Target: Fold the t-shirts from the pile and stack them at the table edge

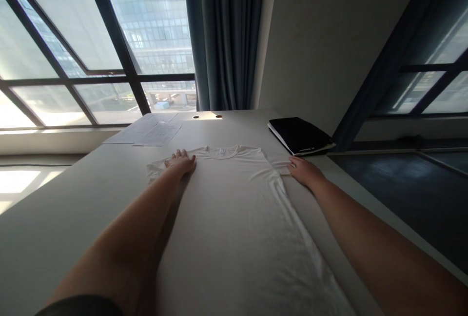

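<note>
A white T-shirt [226, 218] lies spread on a white table, its round neckline at the far end and its body running toward me. My left hand [181, 164] rests flat on the left shoulder and sleeve, fingers spread and stretched out. At the outer end of the right sleeve [278, 164] is my right hand [305, 170]. Its fingers reach inward, their tips touching the sleeve's edge, and it looks laid down rather than closed. Light creases run along the shirt's right side. My left forearm hides part of the shirt's left edge.
A black folder [302, 135] with papers inside lies just beyond my right hand. Printed sheets [146, 129] are at the table's far left. Two round holes pierce the white tabletop [234, 126] near its far edge. Behind are windows and a dark curtain [226, 38].
</note>
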The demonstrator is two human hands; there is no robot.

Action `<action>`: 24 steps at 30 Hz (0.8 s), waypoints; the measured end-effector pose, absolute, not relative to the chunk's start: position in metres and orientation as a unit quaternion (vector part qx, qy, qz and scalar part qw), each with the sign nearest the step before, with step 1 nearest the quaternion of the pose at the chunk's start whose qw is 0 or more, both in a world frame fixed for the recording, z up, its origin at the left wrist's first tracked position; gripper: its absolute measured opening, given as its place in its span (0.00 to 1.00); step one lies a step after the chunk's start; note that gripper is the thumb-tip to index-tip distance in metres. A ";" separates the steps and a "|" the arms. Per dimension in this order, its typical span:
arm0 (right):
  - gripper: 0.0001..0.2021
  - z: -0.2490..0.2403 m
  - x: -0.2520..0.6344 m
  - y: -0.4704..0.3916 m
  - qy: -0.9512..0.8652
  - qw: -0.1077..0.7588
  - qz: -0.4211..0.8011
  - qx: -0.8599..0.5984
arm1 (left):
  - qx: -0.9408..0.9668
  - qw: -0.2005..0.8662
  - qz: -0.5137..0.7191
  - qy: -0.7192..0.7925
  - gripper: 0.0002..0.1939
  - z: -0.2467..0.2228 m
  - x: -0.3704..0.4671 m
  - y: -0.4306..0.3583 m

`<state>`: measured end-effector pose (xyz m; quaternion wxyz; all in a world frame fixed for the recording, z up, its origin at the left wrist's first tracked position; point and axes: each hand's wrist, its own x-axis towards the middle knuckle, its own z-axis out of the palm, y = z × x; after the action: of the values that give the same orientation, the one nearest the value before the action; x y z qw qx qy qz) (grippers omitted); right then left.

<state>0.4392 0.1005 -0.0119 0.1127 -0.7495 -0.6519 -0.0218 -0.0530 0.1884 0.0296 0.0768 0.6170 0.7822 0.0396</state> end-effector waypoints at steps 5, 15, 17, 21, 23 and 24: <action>0.28 0.003 0.436 0.090 -0.554 0.115 -0.090 -0.820 | 0.596 0.021 0.079 0.799 0.38 0.031 -0.129 0.143; 0.15 0.011 0.411 0.095 -0.551 0.161 -0.060 -0.817 | 0.561 0.006 0.075 0.824 0.37 0.018 -0.184 0.116; 0.16 0.015 0.408 0.093 -0.550 0.197 -0.065 -0.809 | 0.559 0.000 0.086 0.825 0.35 0.022 -0.182 0.118; 0.18 0.025 0.408 0.094 -0.576 0.258 -0.069 -0.772 | 0.566 -0.031 0.083 0.820 0.27 0.027 -0.178 0.116; 0.18 0.033 0.406 0.097 -0.586 0.279 -0.063 -0.758 | 0.574 -0.046 0.076 0.814 0.24 0.030 -0.174 0.114; 0.18 0.038 0.403 0.100 -0.590 0.290 -0.061 -0.751 | 0.576 -0.049 0.078 0.812 0.23 0.031 -0.171 0.113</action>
<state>0.4031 0.0999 0.0385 0.2897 -0.7510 -0.5902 -0.0610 -0.1715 0.1132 0.0309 -0.0493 0.5763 0.8121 0.0777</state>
